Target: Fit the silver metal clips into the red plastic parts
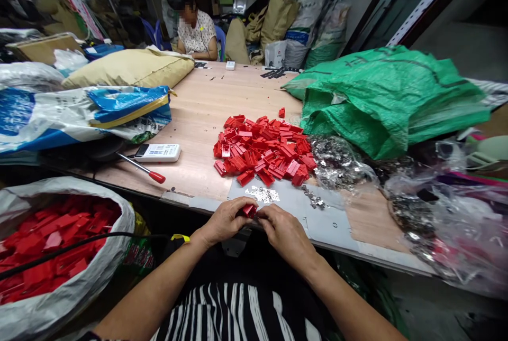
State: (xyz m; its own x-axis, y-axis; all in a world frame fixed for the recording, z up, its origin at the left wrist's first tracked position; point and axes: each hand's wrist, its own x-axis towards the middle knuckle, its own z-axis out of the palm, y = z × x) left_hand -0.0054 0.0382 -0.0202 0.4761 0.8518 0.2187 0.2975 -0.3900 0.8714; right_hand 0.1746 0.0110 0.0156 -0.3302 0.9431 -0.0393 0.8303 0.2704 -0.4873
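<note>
My left hand (228,220) is closed around a small red plastic casing (248,210) just over the table's front edge. Beside it, the fingers of my right hand (280,227) are pinched together close to the casing's right end; whatever they hold is too small or hidden to make out. Right beyond my hands, small white pieces (262,194) lie on a grey sheet (327,219). Small metal parts (314,198) are scattered to their right. Behind these sits a heap of similar red casings (264,148).
A white sack (127,224) full of red casings stands at lower left. On the table are a white handheld device (161,153), a red-tipped lever (156,176), a green sack (392,98) and plastic bags of metal parts (337,164). Another person (198,31) sits at the far end.
</note>
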